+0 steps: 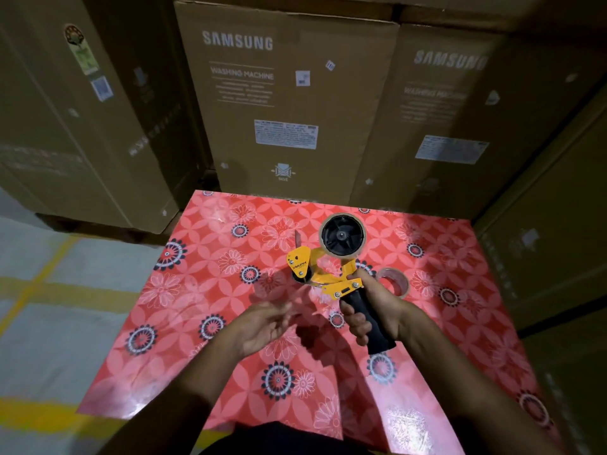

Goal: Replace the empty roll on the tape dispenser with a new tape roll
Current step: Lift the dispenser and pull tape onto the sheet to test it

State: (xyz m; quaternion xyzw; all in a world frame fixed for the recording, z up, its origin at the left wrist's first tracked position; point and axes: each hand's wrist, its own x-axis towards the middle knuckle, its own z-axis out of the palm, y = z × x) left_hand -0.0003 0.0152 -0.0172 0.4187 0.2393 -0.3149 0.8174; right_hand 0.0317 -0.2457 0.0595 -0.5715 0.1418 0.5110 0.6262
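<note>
The fingers (356, 323) of the right hand (377, 310) are wrapping tightly around the black handle of the yellow tape dispenser (328, 274), holding it above the middle of the table (197, 290). The dispenser's hub is carrying a bare brown cardboard core (342, 236), pointing toward the table's far edge. The left hand (262, 326) is hovering just beside the handle, blurred, its fingers spread loosely and gripping nothing. A roll of tape (393, 281) is lying flat on the flowered red cover, near the right edge, partly hidden behind the right hand. Big cardboard boxes (285, 103) are standing beyond the far edge.
</note>
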